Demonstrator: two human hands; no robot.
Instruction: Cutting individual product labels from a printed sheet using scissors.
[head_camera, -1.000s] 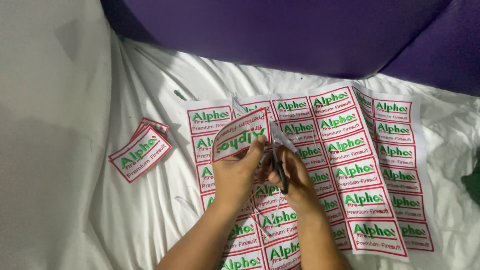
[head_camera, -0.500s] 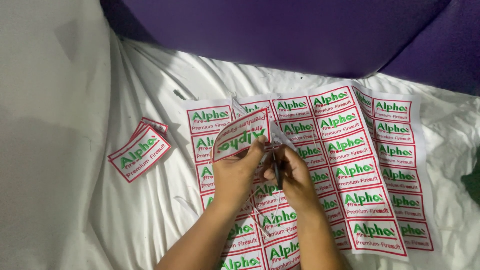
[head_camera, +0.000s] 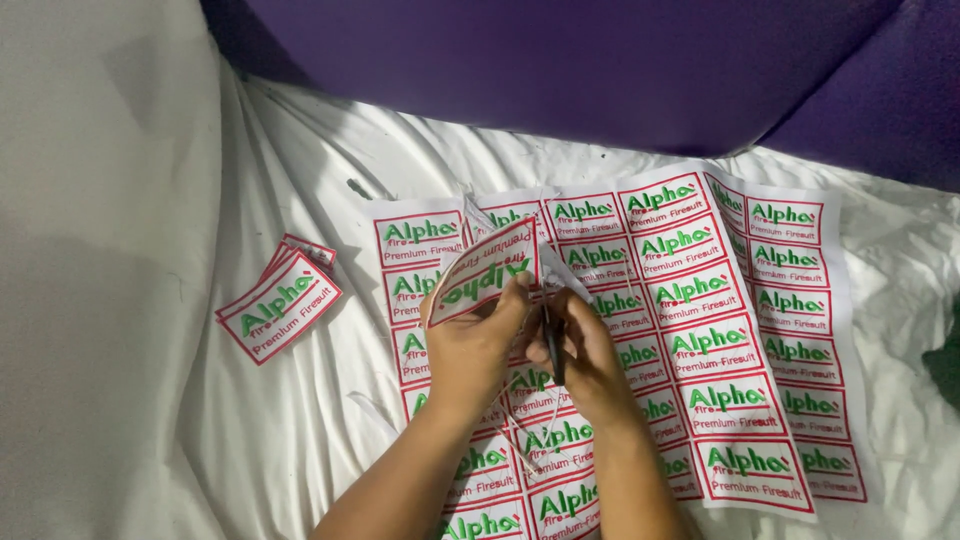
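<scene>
White sheet under my work

My rumpled white cloth (head_camera: 300, 440) carries big sheets of red-bordered labels (head_camera: 700, 330) and a small stack of cut labels (head_camera: 280, 310) well apart, leftward.

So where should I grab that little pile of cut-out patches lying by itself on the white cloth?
Probably by the near long edge of the stack of patches, coming from the bare white cloth on its left and lower side. The stack lies flat and tilted, apart from the big sheet of patches, so a thumb-over, fingers-under pinch there gets the whole pile.

A red-bordered label (head_camera: 485, 272) is held tilted upside-down above the uncut label sheet (head_camera: 700, 330).
</scene>
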